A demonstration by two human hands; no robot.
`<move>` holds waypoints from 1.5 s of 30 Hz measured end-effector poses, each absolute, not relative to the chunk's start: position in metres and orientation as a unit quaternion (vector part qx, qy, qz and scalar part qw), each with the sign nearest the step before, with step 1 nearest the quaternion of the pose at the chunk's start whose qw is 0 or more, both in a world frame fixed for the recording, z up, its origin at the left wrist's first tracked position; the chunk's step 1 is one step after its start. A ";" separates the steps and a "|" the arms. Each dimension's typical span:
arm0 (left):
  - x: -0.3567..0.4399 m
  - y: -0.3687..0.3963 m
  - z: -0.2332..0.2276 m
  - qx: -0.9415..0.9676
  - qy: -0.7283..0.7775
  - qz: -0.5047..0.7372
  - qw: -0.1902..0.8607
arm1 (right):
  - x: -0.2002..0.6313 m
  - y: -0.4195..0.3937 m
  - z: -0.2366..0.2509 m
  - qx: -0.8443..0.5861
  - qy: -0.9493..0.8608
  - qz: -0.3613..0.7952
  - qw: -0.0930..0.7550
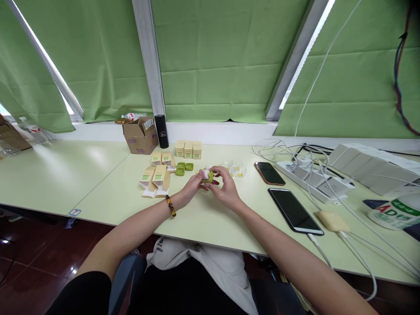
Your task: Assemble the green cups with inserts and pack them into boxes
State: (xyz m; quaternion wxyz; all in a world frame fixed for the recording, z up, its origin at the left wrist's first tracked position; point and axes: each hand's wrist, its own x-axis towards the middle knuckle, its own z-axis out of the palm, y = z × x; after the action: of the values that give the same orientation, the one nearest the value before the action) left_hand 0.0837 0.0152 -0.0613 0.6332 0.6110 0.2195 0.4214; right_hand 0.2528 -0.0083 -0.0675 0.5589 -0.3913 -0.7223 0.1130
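Your left hand (193, 187) and right hand (226, 188) both pinch a small green case (208, 176) with white on top, held just above the table (98, 175). Green cases (184, 168) and small boxes (157, 175) lie just left; two phones (282, 192) lie to the right.

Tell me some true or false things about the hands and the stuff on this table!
1. Both hands, the left hand and the right hand, hold one small green and white thing. True.
2. Two phones lie on the table. True: one phone is farther back, the other phone is nearer.
3. The curtains are red. False: the curtains are green.
4. The left wrist is bare. False: it wears a beaded bracelet.
5. A brown cardboard box stands beside a black bottle. True.
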 end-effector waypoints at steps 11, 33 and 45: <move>0.075 0.027 -0.064 0.623 0.256 0.479 0.562 | 0.255 -0.009 -0.065 -0.330 -0.639 0.322 0.616; 0.071 0.033 -0.061 0.685 0.246 0.493 0.477 | 0.285 0.009 -0.056 -0.515 -0.621 0.169 0.566; 0.073 0.043 -0.070 0.615 0.279 0.544 0.498 | 0.341 0.022 -0.047 -0.779 -0.608 -0.125 0.086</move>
State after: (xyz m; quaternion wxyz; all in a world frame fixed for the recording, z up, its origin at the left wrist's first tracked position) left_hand 0.0729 0.0427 -0.0696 0.4980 0.6149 0.2791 0.5441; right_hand 0.3405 0.0216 -0.0472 0.0865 -0.7794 -0.6079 -0.1248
